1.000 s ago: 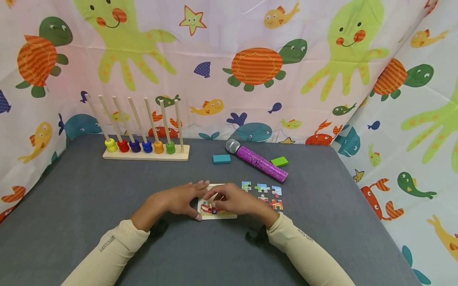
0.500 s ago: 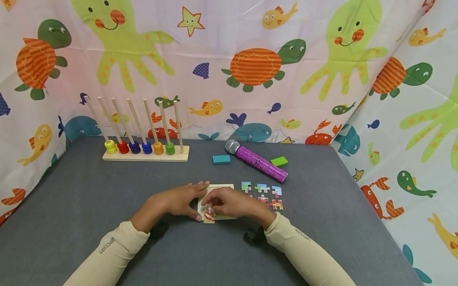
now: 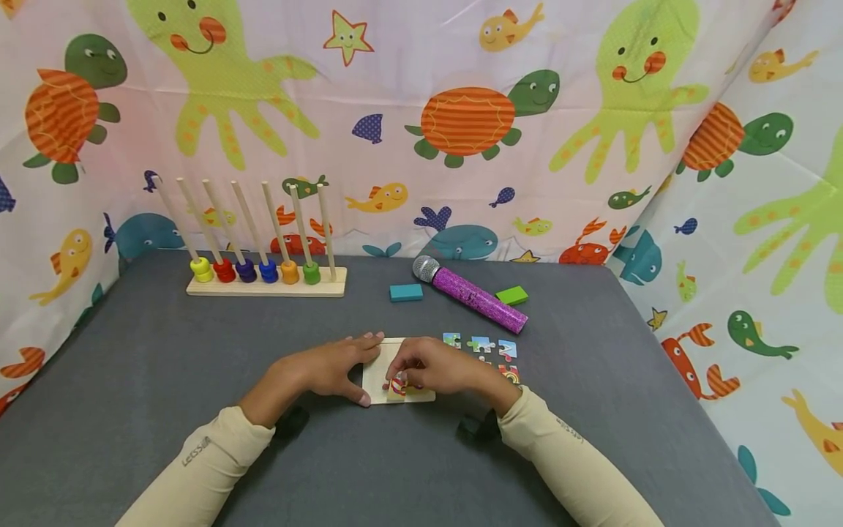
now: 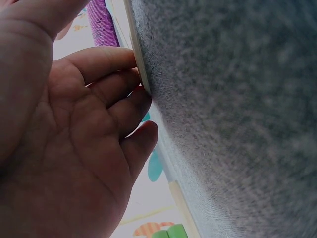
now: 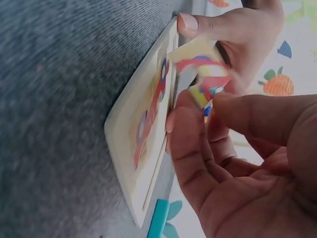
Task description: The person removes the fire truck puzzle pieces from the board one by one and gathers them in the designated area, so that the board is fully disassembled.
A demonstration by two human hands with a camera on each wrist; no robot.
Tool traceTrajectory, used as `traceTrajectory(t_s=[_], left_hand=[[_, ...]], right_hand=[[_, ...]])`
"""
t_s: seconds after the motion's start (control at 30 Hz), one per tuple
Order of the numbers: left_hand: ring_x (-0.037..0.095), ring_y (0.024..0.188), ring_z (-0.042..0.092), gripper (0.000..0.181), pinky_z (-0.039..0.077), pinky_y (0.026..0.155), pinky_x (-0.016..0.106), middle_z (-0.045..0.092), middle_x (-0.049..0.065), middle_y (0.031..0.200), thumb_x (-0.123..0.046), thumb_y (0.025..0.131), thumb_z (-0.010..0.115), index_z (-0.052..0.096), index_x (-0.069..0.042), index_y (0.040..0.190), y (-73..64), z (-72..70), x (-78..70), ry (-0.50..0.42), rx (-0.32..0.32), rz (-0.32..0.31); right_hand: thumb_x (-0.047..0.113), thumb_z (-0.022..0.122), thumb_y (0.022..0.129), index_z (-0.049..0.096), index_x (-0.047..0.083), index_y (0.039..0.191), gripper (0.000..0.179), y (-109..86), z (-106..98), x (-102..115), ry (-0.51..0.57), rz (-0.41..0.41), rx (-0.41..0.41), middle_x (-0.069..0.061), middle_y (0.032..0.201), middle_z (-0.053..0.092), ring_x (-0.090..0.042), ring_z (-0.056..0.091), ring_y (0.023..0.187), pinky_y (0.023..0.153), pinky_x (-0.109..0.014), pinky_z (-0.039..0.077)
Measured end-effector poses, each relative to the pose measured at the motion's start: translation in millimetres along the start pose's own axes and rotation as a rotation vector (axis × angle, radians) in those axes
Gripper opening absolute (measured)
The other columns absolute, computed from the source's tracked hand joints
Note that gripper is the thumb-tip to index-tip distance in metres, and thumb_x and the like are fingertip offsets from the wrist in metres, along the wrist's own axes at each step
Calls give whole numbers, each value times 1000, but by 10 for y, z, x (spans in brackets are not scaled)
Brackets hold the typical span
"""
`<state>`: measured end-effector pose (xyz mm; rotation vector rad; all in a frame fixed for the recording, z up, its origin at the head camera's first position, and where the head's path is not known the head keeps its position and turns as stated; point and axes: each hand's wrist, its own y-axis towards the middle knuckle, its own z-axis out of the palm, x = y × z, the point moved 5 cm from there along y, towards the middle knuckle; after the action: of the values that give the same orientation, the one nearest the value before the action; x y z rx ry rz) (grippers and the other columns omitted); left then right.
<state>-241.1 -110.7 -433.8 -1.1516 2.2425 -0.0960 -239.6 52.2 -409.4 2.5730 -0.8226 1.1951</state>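
A pale wooden puzzle board (image 3: 375, 372) lies on the grey table in front of me. My left hand (image 3: 331, 368) rests at its left side, thumb by the near corner and fingers stretched along toward the far corner. In the left wrist view, fingertips of that hand (image 4: 89, 119) touch the board's edge. My right hand (image 3: 431, 366) pinches a puzzle piece (image 5: 210, 74) between thumb and fingers, tilted just above the board. The piece (image 3: 397, 386) shows red and yellow on cream. A red vehicle picture (image 5: 153, 111) is visible on the board in the right wrist view.
Several loose puzzle pieces (image 3: 482, 344) lie right of the board, some hidden by the right hand. Behind are a teal block (image 3: 405, 293), a purple glitter microphone (image 3: 477, 296) and a green block (image 3: 512, 295). A peg stand with coloured rings (image 3: 266, 288) stands back left.
The puzzle piece came up in the right hand's fingers, first showing at the board's near edge, then shifting slightly right above the board. The left hand has stayed at the board's side.
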Motion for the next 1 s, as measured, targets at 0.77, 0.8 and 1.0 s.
traceTrajectory(t_s=[0.77, 0.8, 1.0], left_hand=[[33, 145, 15, 91, 16, 113, 53, 17, 9, 160, -38, 81, 79, 32, -5, 152, 6, -25, -12, -2, -1, 32], [34, 145, 14, 91, 16, 113, 53, 17, 9, 160, -37, 81, 79, 31, -5, 152, 6, -22, -10, -1, 0, 32], [33, 146, 14, 92, 16, 113, 53, 17, 9, 160, -37, 81, 79, 30, -5, 152, 7, -16, -9, 3, 2, 25]], right_hand=[[7, 75, 85, 69, 8, 108, 24, -267, 59, -130, -45, 23, 61, -3, 98, 61, -15, 56, 80, 70, -24, 47], [8, 76, 85, 69, 8, 109, 26, -267, 74, -132, -58, 22, 65, -2, 98, 60, -15, 56, 80, 69, -24, 46], [7, 78, 82, 70, 10, 111, 30, -287, 131, -110, -106, 22, 82, -3, 96, 56, -14, 53, 78, 68, -22, 43]])
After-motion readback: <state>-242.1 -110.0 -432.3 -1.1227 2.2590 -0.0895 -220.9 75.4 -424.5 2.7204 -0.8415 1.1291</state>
